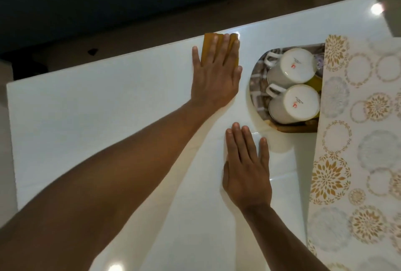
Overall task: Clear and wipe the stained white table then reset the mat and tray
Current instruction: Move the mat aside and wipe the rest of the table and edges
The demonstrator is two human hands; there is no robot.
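My left hand (214, 75) lies flat with straight fingers on a mustard-yellow cloth (56, 42), pressing it onto the white table (97, 108) near the far edge. My right hand (247, 166) rests flat and open on the table nearer to me. To the right stands a round tray (256, 88) holding two upturned white cups (293, 67), partly covered by the patterned mat (358, 140) with gold and grey flower circles.
The mat covers the table's right side and overhangs the tray. The table's far edge runs diagonally, with brown floor and a dark sofa beyond. The left table edge drops to pale floor.
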